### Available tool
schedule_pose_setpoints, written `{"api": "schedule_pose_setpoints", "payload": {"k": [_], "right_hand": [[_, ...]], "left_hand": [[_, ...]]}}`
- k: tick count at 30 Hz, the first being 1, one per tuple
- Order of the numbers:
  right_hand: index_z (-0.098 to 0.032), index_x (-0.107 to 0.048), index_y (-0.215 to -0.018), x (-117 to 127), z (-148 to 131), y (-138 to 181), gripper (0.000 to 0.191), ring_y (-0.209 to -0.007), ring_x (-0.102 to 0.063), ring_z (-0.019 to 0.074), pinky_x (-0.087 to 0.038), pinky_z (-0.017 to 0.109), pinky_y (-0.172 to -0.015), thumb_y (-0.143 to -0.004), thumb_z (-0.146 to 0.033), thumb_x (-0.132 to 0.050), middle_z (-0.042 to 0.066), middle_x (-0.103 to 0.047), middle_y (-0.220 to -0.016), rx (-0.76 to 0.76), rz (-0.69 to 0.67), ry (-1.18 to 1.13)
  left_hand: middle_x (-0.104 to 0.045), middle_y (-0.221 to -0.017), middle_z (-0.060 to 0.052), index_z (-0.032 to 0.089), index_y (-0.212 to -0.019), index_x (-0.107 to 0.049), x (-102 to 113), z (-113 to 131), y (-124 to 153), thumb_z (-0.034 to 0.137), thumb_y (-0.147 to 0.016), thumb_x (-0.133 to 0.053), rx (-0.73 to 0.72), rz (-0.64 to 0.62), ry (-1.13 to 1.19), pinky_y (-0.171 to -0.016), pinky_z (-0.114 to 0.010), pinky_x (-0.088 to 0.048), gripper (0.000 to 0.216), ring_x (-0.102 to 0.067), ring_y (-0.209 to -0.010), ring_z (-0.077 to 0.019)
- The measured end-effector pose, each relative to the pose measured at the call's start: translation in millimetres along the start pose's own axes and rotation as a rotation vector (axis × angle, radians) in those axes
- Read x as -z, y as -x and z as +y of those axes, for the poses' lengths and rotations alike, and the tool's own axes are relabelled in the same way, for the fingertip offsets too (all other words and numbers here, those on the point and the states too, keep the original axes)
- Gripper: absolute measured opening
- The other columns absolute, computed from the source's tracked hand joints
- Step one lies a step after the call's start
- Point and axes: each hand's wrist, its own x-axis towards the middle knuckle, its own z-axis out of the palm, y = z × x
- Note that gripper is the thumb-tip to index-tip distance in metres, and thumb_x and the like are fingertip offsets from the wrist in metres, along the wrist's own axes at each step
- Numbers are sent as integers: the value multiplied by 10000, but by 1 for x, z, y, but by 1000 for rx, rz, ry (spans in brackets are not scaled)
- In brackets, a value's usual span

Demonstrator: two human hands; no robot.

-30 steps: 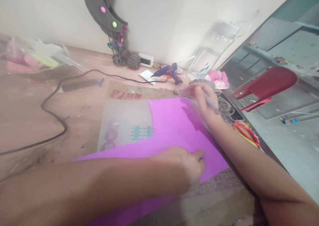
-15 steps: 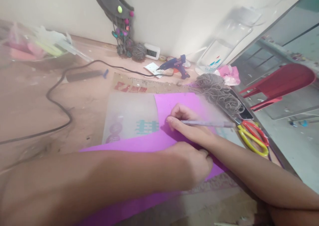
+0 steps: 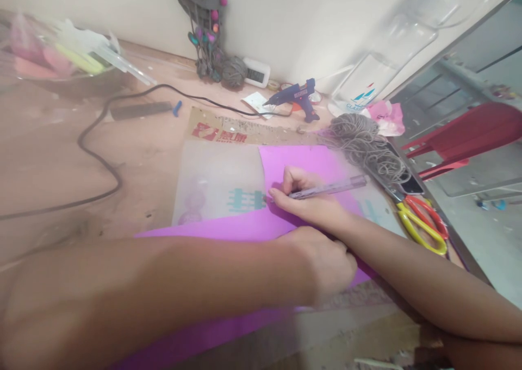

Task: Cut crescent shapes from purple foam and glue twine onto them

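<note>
My right hand is closed round a slim, clear-bodied pen. The pen leans over the purple sheet, its tip end towards the left near the sheet's inner edge. Lower down, my left hand rests on the same sheet with curled fingers. It lies beside my right wrist, and the fingertips are hidden, so I cannot make out what they hold. The purple sheet has a corner cut-out, where a whitish translucent sheet with green and purple print shows. My left forearm covers much of the purple sheet.
Scissors with red and yellow handles lie at right near grey yarn. Behind are a blue glue gun, its black cord, a small digital clock and a clear jug. A red chair stands beyond the table edge.
The pen's rear end has swung upward, so it slants more. My right hand stays over the purple sheet, and the whole view has shifted slightly.
</note>
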Motion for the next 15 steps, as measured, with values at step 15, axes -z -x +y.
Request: {"api": "schedule_pose_setpoints", "payload": {"k": [15], "right_hand": [[-232,-363,-649,1,-1,-1,329,-495,-415,91,-292,233,-474,-784,-305,-654,-67,-442,-547,-5,-1,25]], "left_hand": [[-716,-1209,-103,106,-1245,-649,-5,1,1,140,-882,-557,10,94,-10,-750,-329,-548,376,-687,-1022,-237]]}}
